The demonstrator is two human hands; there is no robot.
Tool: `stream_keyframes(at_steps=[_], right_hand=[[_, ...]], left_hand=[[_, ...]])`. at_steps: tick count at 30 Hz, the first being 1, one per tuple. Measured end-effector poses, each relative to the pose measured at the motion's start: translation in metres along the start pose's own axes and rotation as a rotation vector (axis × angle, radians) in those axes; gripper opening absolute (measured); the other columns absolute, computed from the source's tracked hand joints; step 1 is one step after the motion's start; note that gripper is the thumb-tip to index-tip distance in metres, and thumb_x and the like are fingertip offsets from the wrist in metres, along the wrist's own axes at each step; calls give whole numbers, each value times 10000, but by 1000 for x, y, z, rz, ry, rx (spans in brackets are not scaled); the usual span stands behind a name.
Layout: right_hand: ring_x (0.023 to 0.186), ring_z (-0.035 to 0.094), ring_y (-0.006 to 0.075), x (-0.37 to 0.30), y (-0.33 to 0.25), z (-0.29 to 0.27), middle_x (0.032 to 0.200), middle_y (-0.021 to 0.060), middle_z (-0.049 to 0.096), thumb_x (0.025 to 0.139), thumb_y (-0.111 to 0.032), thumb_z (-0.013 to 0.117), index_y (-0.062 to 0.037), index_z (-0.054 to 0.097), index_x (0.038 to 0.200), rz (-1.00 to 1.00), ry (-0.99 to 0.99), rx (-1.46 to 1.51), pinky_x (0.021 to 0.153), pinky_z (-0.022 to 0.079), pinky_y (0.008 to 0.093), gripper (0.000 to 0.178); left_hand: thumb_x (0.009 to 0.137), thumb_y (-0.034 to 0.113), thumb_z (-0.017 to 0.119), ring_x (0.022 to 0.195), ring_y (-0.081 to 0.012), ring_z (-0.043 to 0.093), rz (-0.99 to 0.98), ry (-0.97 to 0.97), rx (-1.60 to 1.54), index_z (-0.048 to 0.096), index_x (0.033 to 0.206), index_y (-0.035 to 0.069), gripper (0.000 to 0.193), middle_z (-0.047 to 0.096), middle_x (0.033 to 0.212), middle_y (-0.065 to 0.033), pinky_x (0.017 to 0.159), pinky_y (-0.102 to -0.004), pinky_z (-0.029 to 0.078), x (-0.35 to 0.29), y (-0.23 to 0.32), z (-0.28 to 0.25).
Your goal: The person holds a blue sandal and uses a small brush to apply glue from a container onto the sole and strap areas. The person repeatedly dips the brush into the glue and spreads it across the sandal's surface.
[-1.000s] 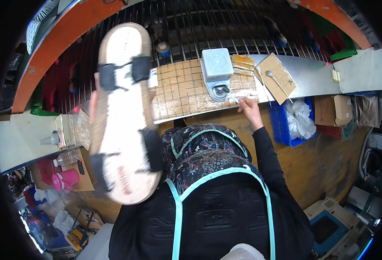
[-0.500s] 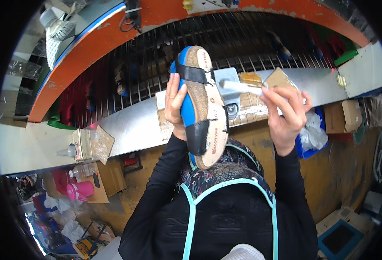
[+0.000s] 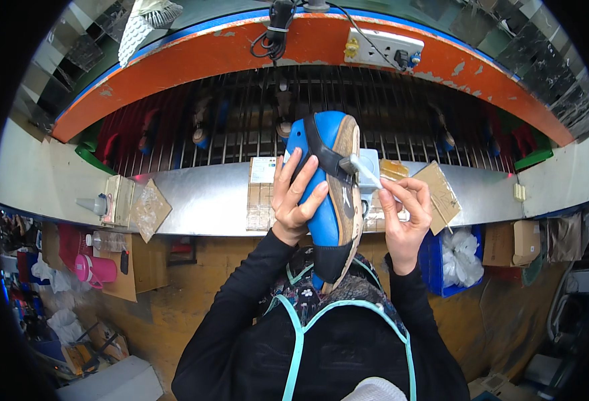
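Two hands are raised in front of the person's chest, over the grey bench point(image 3: 201, 197). Left hand point(image 3: 296, 200) wraps its fingers around a blue sandal point(image 3: 328, 194), gripping it upright with the tan sole edge facing right and a black strap across it. Right hand point(image 3: 401, 214) pinches a small white brush point(image 3: 368, 172), its tip touching the sole's edge near the strap.
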State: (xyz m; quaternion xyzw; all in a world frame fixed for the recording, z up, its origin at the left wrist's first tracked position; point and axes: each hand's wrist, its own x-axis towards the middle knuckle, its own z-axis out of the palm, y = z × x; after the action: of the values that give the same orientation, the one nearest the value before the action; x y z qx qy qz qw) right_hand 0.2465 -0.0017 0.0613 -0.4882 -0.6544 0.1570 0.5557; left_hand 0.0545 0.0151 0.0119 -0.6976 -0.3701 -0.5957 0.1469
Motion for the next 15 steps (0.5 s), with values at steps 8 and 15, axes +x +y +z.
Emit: stream_keyframes(at_steps=[8,15], right_hand=[[686,539,99,27,-4,6,947,11,591,776,-115,772,-129,757,991,-138,65,-173,803,295,290,216],[768,565,120,34,-7,-6,953,6,610,753,-116,776,-153,758,969,-327,-1,-281,779,294,307,220]], left_hand=[[793,134,716,1183,-428,558,18,21,6,556,1119,205,370,623,1245,-141,997,-600,413,1,0,-11],[783,142,728,1184,-419,561,28,7,21,556,1119,225,386,628,1245,-112,1005,-586,411,6,-2,-15]])
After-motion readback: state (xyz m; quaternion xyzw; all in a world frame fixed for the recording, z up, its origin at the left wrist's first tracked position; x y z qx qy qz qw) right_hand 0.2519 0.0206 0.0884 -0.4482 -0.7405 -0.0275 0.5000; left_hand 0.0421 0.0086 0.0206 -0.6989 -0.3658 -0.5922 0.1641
